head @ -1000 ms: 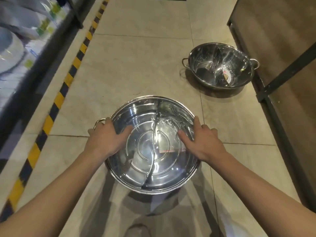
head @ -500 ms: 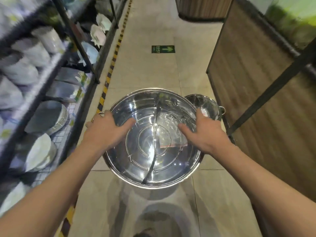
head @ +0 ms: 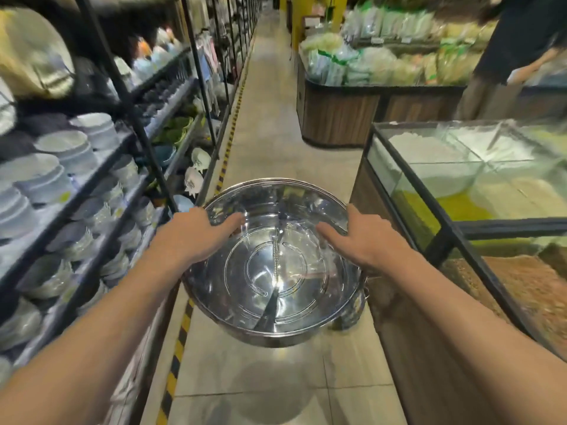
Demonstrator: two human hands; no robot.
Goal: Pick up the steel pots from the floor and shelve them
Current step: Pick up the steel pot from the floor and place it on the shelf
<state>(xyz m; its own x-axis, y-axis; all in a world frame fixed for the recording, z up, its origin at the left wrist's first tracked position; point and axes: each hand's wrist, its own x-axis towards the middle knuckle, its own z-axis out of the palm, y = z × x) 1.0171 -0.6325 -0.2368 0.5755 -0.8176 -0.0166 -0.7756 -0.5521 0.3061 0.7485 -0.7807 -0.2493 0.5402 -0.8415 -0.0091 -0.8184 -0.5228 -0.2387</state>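
Note:
A large round steel pot (head: 273,271) with a divider down its middle hangs in the air over the aisle floor, held level at about waist height. My left hand (head: 196,234) grips its left rim with the fingers curled inside. On the right rim sits my right hand (head: 359,240), thumb inside the pot. A second steel pot (head: 352,311) shows only as a sliver beneath the held pot's right edge, on the floor by the wooden counter.
A dark metal shelf rack (head: 92,191) stacked with bowls and plates runs along the left. Yellow-black tape (head: 181,335) lines its foot. A glass-topped grain bin (head: 478,191) stands on the right. A person (head: 515,50) stands at the far right. The tiled aisle (head: 270,111) stretches ahead.
The pot has risen from the floor to waist height in both hands. My view has tilted up from the floor to the aisle; the second pot is now mostly hidden behind the held one.

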